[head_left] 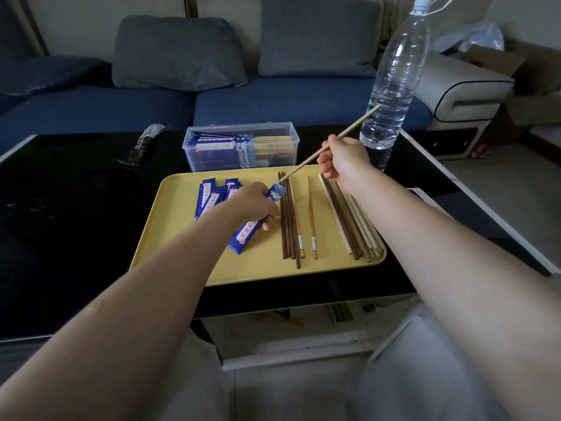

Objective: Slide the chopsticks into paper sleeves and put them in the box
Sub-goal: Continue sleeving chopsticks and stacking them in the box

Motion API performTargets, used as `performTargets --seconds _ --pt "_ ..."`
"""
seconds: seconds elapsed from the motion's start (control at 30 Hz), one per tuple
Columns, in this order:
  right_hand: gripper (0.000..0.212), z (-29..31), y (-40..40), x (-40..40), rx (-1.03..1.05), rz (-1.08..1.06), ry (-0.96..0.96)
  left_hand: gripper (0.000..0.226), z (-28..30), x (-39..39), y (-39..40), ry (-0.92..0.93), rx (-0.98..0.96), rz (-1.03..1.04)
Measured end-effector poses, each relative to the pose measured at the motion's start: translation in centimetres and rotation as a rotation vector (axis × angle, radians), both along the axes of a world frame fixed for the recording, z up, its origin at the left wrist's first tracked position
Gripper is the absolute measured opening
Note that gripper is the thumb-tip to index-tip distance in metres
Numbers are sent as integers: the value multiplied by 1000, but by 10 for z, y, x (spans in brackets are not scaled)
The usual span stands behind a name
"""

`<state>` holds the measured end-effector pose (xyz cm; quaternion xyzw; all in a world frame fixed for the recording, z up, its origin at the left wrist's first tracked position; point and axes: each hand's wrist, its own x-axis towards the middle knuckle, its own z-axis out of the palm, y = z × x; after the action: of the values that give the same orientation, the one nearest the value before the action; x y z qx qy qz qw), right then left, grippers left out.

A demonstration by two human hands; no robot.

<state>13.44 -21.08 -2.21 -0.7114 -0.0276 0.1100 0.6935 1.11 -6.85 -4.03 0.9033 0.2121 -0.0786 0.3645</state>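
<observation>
- Blue paper sleeve [261, 212] sits pinched in my left hand [252, 205] over the yellow tray [170, 238], its open mouth pointing up and to the right, its closed end low toward me
- Pale chopstick [334, 142] is gripped near its middle by my right hand [343, 161]; its tip just meets the sleeve's mouth and its far end rises toward the water bottle [391, 83]
- Stick and sleeve lie almost on one line, up-right to down-left, so I judge the coming move is a straight push along that line, right hand driving toward the left
- My right hand is the mover; the left only has to hold the mouth steady
- More chopsticks wait on the tray: a dark bundle [288, 220] just right of the sleeve and a mixed row [352, 220] under my right forearm; spare sleeves [209, 197] lie left of my left hand
- Clear box [241, 147] stands beyond the tray's far edge with filled sleeves already inside, nearer my left hand
</observation>
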Motion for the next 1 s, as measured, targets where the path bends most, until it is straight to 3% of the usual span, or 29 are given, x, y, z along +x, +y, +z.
performTargets --seconds 0.2,0.3,0.4,0.47,0.57,0.63,0.73,1.0 --pt "25 -4 0 -2 -119 24 -41 15 0 0 -3 -36 -46 -21" --pt "25 -3 -2 -11 -295 349 -1 19 -1 2 -5 -75 -121 -20" --pt "44 0 2 -20 -484 563 75 22 0 5 -9 -95 -160 20" --pt "52 0 4 -19 -513 519 69 25 0 6 -10 -93 -232 69" --pt "38 -2 0 -13 -613 403 9 28 -3 7 -9 -101 -307 125" --pt "26 -4 -6 -7 -877 336 -100 26 -4 7 -8 -113 -319 145" --pt "27 -2 -20 -5 -1240 262 -215 26 -5 8 -8 -115 -322 163" --pt "33 -14 -21 -12 -1604 396 -278 27 -9 12 -8 -43 -292 205"
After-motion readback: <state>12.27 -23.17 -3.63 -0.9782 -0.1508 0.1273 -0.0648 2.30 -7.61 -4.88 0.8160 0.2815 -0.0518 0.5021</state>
